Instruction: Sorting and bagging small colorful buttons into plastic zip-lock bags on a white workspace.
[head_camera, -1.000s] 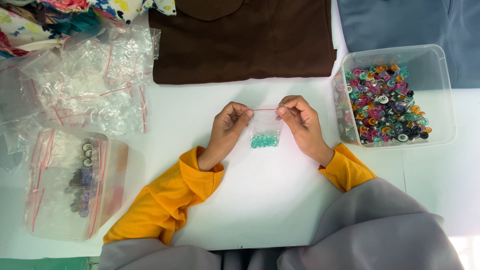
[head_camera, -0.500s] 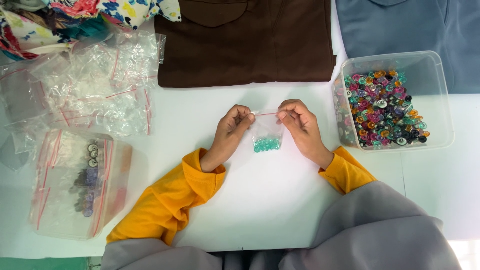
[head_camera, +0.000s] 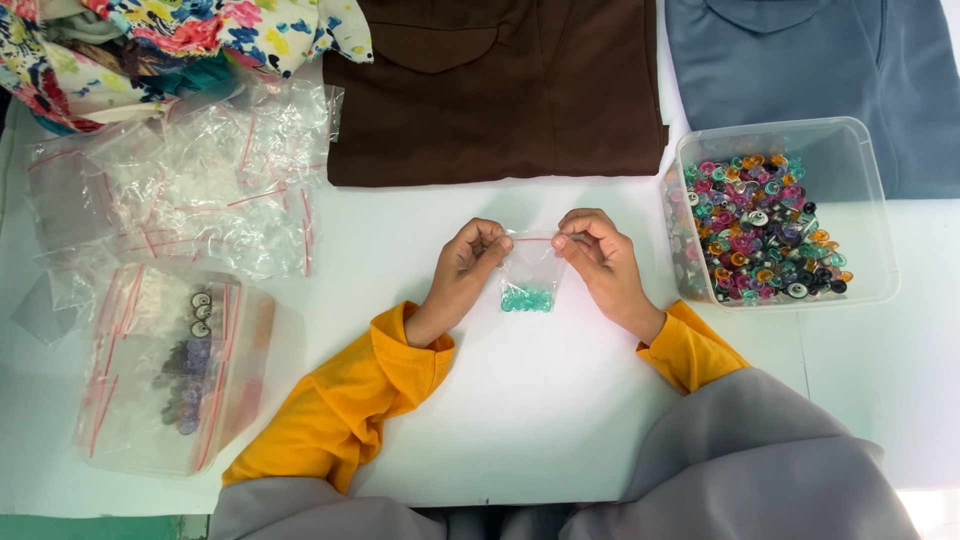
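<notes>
Head view: left hand (head_camera: 462, 262) and right hand (head_camera: 600, 262) both pinched on small clear bag (head_camera: 528, 272) of teal beads (head_camera: 526, 299).

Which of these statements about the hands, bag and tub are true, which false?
1. Both hands, left hand and right hand, pinch the top of a small clear zip bag. True.
2. The bag holds red beads. False: teal beads.
3. The clear plastic tub of mixed buttons sits beside the right hand. True.
4. A brown folded garment lies under the bag. False: it lies beyond the bag.
</notes>
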